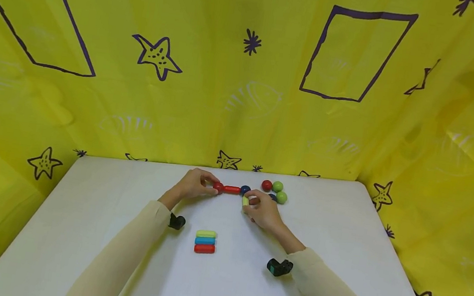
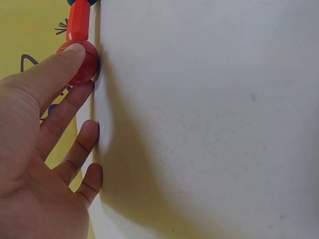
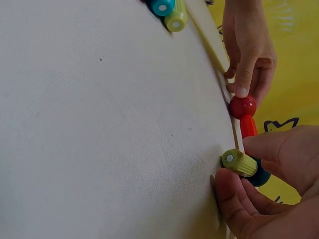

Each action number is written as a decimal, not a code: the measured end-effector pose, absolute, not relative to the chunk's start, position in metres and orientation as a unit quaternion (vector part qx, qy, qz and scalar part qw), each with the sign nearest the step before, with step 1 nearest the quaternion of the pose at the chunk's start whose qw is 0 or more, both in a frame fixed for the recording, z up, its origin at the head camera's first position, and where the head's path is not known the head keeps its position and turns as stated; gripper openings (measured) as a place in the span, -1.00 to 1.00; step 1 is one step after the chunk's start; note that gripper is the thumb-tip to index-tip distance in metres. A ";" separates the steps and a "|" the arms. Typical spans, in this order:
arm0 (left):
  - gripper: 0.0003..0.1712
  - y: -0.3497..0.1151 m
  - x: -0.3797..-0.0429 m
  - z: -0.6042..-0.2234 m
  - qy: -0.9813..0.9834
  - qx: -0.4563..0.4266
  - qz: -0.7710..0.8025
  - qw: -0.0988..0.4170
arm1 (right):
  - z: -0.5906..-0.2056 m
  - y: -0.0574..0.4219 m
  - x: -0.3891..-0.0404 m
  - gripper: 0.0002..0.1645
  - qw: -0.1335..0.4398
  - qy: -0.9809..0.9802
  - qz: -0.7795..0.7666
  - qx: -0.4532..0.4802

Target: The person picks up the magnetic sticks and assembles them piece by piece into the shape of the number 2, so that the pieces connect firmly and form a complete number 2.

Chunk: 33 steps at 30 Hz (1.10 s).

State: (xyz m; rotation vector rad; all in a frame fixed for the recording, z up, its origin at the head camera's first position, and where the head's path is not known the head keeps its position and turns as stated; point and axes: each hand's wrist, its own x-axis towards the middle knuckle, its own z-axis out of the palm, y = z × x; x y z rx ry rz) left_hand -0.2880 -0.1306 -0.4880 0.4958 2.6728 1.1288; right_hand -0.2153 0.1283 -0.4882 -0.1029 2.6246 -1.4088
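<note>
My left hand (image 1: pixel 193 184) pinches a red ball (image 2: pixel 88 63) between thumb and fingers. From that ball a red magnetic stick (image 1: pixel 232 190) runs to a dark blue ball (image 1: pixel 245 189). My right hand (image 1: pixel 265 211) holds a yellow-green magnetic stick (image 3: pixel 240 163) between thumb and fingers, one end against the blue ball. A pale round magnet shows on this stick's free end in the right wrist view. Part of the blue ball is hidden behind the right fingers and the stick.
Loose balls lie just beyond the right hand: a red ball (image 1: pixel 266 185), two green balls (image 1: pixel 281 197) and a partly covered blue ball (image 1: pixel 273 197). Nearer on the white table (image 1: pixel 122 253) lie yellow-green (image 1: pixel 206 233), blue (image 1: pixel 205 240) and red (image 1: pixel 204 248) sticks side by side. Behind hangs a yellow curtain (image 1: pixel 196 112).
</note>
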 end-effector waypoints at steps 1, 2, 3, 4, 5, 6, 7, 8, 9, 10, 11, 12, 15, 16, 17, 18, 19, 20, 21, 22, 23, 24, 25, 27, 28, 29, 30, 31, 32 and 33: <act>-0.63 -0.130 -0.288 -0.488 0.904 0.169 0.381 0.099 | -0.488 0.130 -0.215 -0.58 0.083 0.880 -0.465 -0.040; -0.63 -0.130 -0.288 -0.488 0.904 0.169 0.380 0.098 | -0.487 0.131 -0.214 -0.56 0.084 0.883 -0.459 -0.047; -0.63 -0.130 -0.288 -0.488 0.904 0.171 0.380 0.097 | -0.486 0.133 -0.213 -0.55 0.084 0.886 -0.453 -0.055; -0.63 -0.130 -0.288 -0.488 0.904 0.171 0.380 0.095 | -0.484 0.134 -0.212 -0.54 0.085 0.888 -0.448 -0.063; -0.63 -0.131 -0.288 -0.488 0.903 0.172 0.382 0.095 | -0.483 0.136 -0.212 -0.53 0.085 0.888 -0.447 -0.072; -0.63 -0.131 -0.288 -0.488 0.903 0.172 0.383 0.095 | -0.482 0.138 -0.210 -0.51 0.086 0.887 -0.447 -0.081; -0.63 -0.130 -0.288 -0.488 0.902 0.172 0.384 0.096 | -0.480 0.141 -0.209 -0.49 0.089 0.884 -0.451 -0.087; -0.63 -0.130 -0.288 -0.489 0.902 0.173 0.384 0.097 | -0.479 0.144 -0.208 -0.48 0.091 0.880 -0.456 -0.094; -0.63 -0.130 -0.288 -0.489 0.901 0.174 0.385 0.098 | -0.478 0.147 -0.207 -0.47 0.092 0.876 -0.463 -0.100; -0.63 -0.130 -0.288 -0.489 0.901 0.174 0.385 0.099 | -0.477 0.150 -0.206 -0.46 0.095 0.871 -0.472 -0.103; -0.63 -0.130 -0.288 -0.489 0.901 0.173 0.386 0.099 | -0.475 0.154 -0.204 -0.44 0.095 0.868 -0.476 -0.107; -0.63 -0.130 -0.288 -0.489 0.901 0.172 0.386 0.099 | -0.473 0.157 -0.203 -0.43 0.093 0.866 -0.479 -0.111; -0.64 -0.131 -0.287 -0.489 0.902 0.170 0.386 0.096 | -0.466 0.167 -0.199 -0.41 0.081 0.867 -0.477 -0.119; -0.64 -0.131 -0.287 -0.489 0.902 0.169 0.386 0.095 | -0.464 0.170 -0.197 -0.41 0.076 0.870 -0.472 -0.119; -0.64 -0.131 -0.286 -0.489 0.902 0.169 0.385 0.095 | -0.462 0.174 -0.197 -0.40 0.071 0.874 -0.466 -0.121; -0.64 -0.131 -0.286 -0.489 0.902 0.170 0.385 0.094 | -0.462 0.178 -0.196 -0.40 0.066 0.876 -0.462 -0.121; -0.64 -0.132 -0.286 -0.489 0.902 0.171 0.385 0.093 | -0.461 0.182 -0.195 -0.39 0.063 0.878 -0.459 -0.120; -0.64 -0.131 -0.286 -0.489 0.902 0.171 0.385 0.093 | -0.461 0.186 -0.195 -0.39 0.060 0.880 -0.457 -0.119; -0.64 -0.131 -0.286 -0.489 0.902 0.172 0.384 0.093 | -0.460 0.191 -0.195 -0.39 0.057 0.881 -0.454 -0.118; -0.64 -0.131 -0.286 -0.489 0.902 0.172 0.384 0.093 | -0.460 0.195 -0.194 -0.40 0.053 0.882 -0.454 -0.116; -0.64 -0.131 -0.285 -0.489 0.902 0.173 0.385 0.093 | -0.460 0.199 -0.194 -0.40 0.050 0.882 -0.454 -0.114; -0.64 -0.131 -0.286 -0.489 0.901 0.173 0.386 0.093 | -0.460 0.203 -0.194 -0.40 0.046 0.882 -0.454 -0.112; -0.64 -0.131 -0.286 -0.489 0.901 0.173 0.386 0.093 | -0.460 0.206 -0.194 -0.41 0.043 0.882 -0.455 -0.112; -0.64 -0.132 -0.286 -0.489 0.901 0.174 0.387 0.092 | -0.461 0.213 -0.194 -0.42 0.035 0.885 -0.452 -0.109; -0.64 -0.132 -0.286 -0.489 0.901 0.174 0.388 0.092 | -0.461 0.216 -0.195 -0.43 0.032 0.886 -0.451 -0.107; -0.64 -0.132 -0.286 -0.489 0.901 0.174 0.387 0.091 | -0.462 0.218 -0.195 -0.43 0.028 0.887 -0.448 -0.107; -0.65 -0.131 -0.286 -0.489 0.901 0.174 0.387 0.091 | -0.463 0.221 -0.196 -0.44 0.023 0.889 -0.446 -0.105; -0.65 -0.131 -0.286 -0.489 0.901 0.175 0.387 0.091 | -0.465 0.223 -0.196 -0.45 0.018 0.891 -0.442 -0.103; -0.64 -0.131 -0.286 -0.490 0.900 0.175 0.388 0.091 | -0.466 0.225 -0.197 -0.45 0.012 0.893 -0.438 -0.101; -0.64 -0.131 -0.286 -0.490 0.901 0.175 0.387 0.091 | -0.467 0.226 -0.198 -0.46 0.007 0.896 -0.434 -0.100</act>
